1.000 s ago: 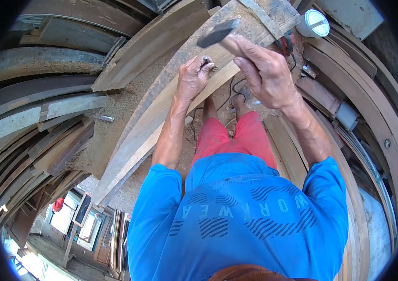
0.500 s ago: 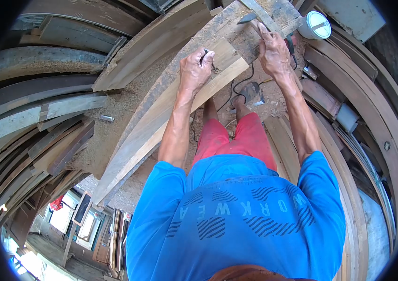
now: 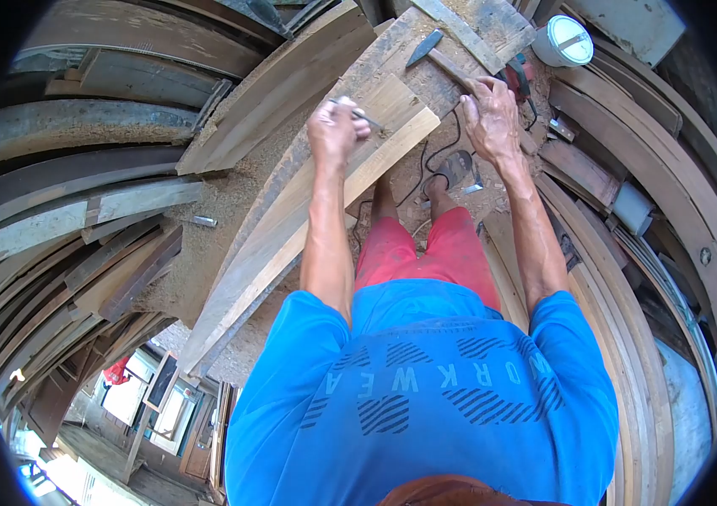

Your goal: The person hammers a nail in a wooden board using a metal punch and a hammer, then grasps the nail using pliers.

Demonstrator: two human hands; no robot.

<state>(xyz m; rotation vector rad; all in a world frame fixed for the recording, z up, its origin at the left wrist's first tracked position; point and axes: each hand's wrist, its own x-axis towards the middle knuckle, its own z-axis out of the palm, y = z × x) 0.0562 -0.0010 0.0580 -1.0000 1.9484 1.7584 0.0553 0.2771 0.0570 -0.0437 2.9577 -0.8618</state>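
My left hand (image 3: 338, 131) is closed over the near plank, pinching a thin dark rod (image 3: 362, 115) whose tip slants down to the right toward the wood. Whether the rod is a nail or a pencil I cannot tell. Under it lies a long pale wooden board (image 3: 384, 153), its end at the upper right. My right hand (image 3: 493, 120) has its fingers curled at the handle end of a hammer (image 3: 447, 65). The hammer's dark head lies over the bench top (image 3: 392, 52), pointing to the upper left.
A white bucket (image 3: 563, 40) stands at the upper right, close to a red power tool (image 3: 517, 74) with a black cord. Stacked curved timbers (image 3: 80, 152) fill the left side, and more planks (image 3: 671, 143) line the right. Sawdust covers the ground.
The hammer has shifted left and closer to me along with my right hand. My left hand has moved slightly left, and the rod in it now lies more slanted and more exposed.
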